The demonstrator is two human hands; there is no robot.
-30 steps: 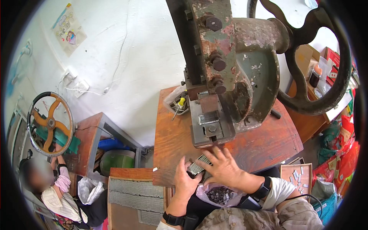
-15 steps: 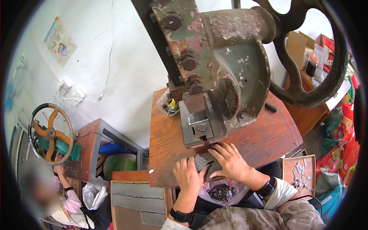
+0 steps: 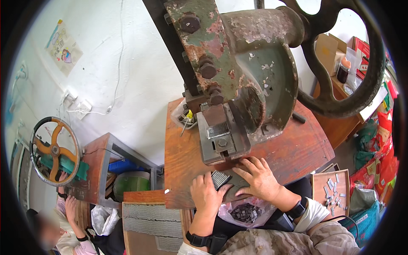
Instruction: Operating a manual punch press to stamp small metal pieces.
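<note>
My left hand (image 3: 205, 194) is closed around a small block of thin grey metal strips (image 3: 219, 179), lined up side by side, at the front edge of the wooden table (image 3: 182, 170). To its right, my right hand (image 3: 260, 182) rests on the tabletop with fingers stretched and apart, and I see nothing in it. Just beyond both hands stands the press's steel die block (image 3: 221, 143), with a ridged metal piece (image 3: 217, 130) lying on it. Below my hands, a plastic bag (image 3: 268, 208) holds many small dark metal pieces (image 3: 246, 213).
The worn green press (image 3: 267, 72) with its large handwheel (image 3: 327, 85) towers over the table. A tub (image 3: 178, 117) of small parts sits behind the die. Wooden trays of metal pieces lie left (image 3: 146, 196) and right (image 3: 342, 178). Another person (image 3: 70, 212) works at the left.
My left hand has shifted slightly left with the metal strips, which now tilt differently. The gap between my hands is wider. The other person at the left has moved their head and arms.
</note>
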